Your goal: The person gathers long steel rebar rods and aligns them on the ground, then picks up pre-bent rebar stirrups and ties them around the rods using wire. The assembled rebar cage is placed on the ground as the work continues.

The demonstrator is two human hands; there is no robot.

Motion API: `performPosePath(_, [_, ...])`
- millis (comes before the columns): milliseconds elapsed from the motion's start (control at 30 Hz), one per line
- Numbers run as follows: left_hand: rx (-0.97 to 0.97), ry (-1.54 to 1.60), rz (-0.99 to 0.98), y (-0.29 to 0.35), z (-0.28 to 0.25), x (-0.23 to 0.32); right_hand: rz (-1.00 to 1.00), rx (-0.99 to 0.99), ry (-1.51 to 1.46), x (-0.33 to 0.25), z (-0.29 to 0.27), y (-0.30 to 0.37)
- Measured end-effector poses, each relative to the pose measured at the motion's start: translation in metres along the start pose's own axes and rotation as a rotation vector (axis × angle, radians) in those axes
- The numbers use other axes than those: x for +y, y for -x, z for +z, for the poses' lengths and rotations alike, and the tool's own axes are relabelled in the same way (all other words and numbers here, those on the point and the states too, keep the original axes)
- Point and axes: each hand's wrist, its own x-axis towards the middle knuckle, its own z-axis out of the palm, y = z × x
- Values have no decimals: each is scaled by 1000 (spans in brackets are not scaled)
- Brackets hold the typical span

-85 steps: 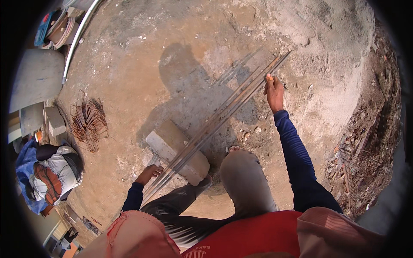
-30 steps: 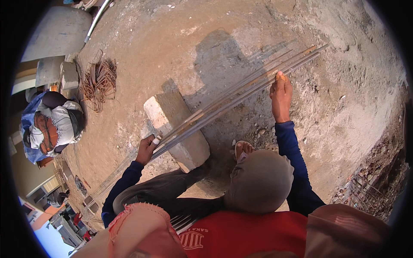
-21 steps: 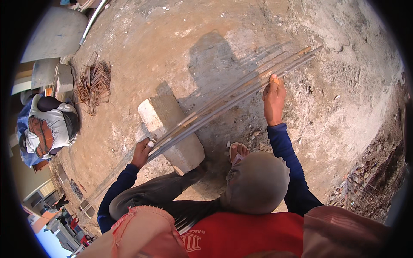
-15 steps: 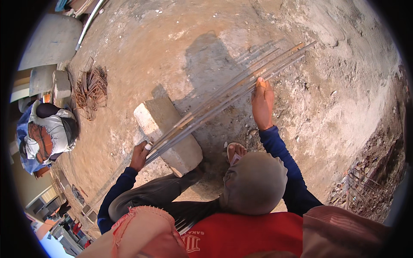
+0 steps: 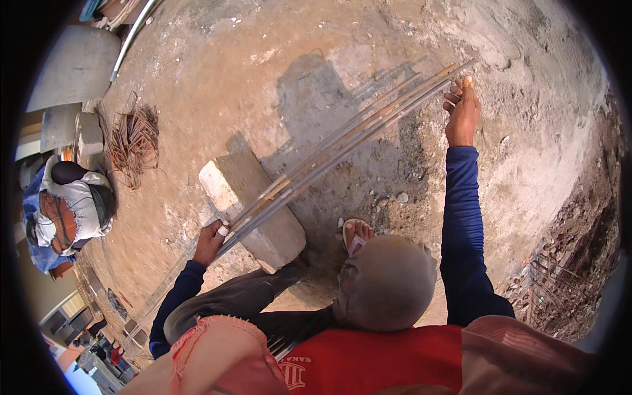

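Note:
A bundle of long thin steel rods (image 5: 342, 146), grey with some rust-brown ones, slants from lower left to upper right in front of me. My left hand (image 5: 209, 242) is closed around its near end, a white wrap showing on one finger. Close to the far end, my right hand (image 5: 463, 113) has its fingers bent against the lowest rods, the thumb beside them; the exact grip is partly unclear. Under the near half of the bundle lies a pale rectangular block (image 5: 270, 227), its left end whitish. The rods cross over it.
Brown tied metal pieces (image 5: 133, 141) lie in a heap at left. Beyond them a person in a white and brown top (image 5: 69, 207) bends beside grey sheets (image 5: 69, 69). Rubble with thin bars (image 5: 553, 283) edges the right. My sandalled foot (image 5: 357, 234) stands beside the block.
My right hand has moved up and right along the rods, from their middle stretch to near the far end, the arm straightening. My left hand stays at the near end.

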Motion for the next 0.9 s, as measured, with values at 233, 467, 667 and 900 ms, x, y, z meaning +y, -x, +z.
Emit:
performPosePath(233, [-109,-108,69,-4,-3,-10,105,-42,99,-20,-11,-76])
performPosePath(467, [-42,-135,195,-3,-1,-7,22,-94,133,-20,-9,-86])
performPosePath(667, [-57,-114,172,-2,0,-3,-56,-71,295,-32,-13,-75])
performPosePath(900, [-67,-117,169,-4,0,5,-158,-120,480,-14,-3,-37])
